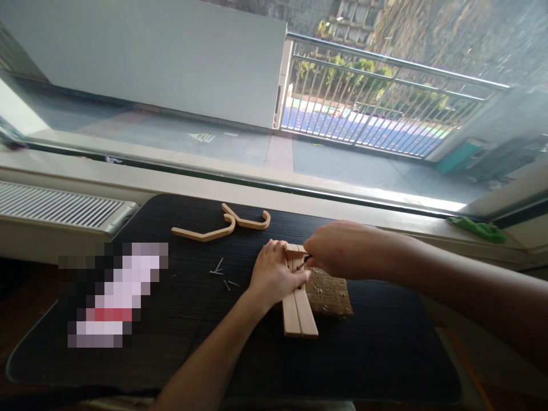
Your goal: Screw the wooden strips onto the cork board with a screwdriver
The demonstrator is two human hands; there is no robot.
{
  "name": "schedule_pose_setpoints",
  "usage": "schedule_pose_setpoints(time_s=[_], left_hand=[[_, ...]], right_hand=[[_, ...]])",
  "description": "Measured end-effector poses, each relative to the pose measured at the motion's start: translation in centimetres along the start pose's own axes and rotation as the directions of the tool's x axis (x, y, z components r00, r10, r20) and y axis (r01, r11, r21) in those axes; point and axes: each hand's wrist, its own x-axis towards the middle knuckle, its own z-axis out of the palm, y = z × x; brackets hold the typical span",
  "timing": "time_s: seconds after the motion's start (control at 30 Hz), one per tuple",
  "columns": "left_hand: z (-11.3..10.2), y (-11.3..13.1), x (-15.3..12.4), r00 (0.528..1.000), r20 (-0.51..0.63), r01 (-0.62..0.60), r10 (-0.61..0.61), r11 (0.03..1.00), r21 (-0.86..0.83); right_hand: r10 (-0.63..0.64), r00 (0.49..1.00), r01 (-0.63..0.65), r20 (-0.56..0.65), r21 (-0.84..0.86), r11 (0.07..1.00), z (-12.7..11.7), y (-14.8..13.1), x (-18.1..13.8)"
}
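Two pale wooden slats (299, 319) lie side by side on the black table, with a crosspiece (295, 249) at their far end. My left hand (274, 271) grips them from the left, fingers over the far side and thumb across the top. My right hand (338, 248) is closed around a thin dark-shafted tool (304, 262), its tip at a hole or fastener in the wood. The tool's handle is hidden in my fist. Under and beside the slats on the right is a brown bubble-textured packet (329, 292).
Two curved wooden arms (205, 234) lie at the back of the table (363, 365). Several loose metal screws (217, 270) are left of my left hand. A blurred-out pale item (124, 291) is farther left. A radiator (64, 205), windowsill and green cloth (477, 229) border the table.
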Motion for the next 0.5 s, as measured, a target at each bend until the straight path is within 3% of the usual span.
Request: schedule_pose_setpoints(time_s=[0.3,0.5], left_hand=[[-0.1,0.2,-0.1,1.0,0.01,0.016,-0.016,1.0,0.017],[-0.2,0.2,-0.1,1.0,-0.009,0.006,-0.006,1.0,0.009]], right_hand=[[0.051,0.996,-0.039,-0.079,0.149,0.988,0.8,0.9,0.1],[0.033,0.999,-0.038,0.035,0.15,0.988,0.4,1.6,0.4]])
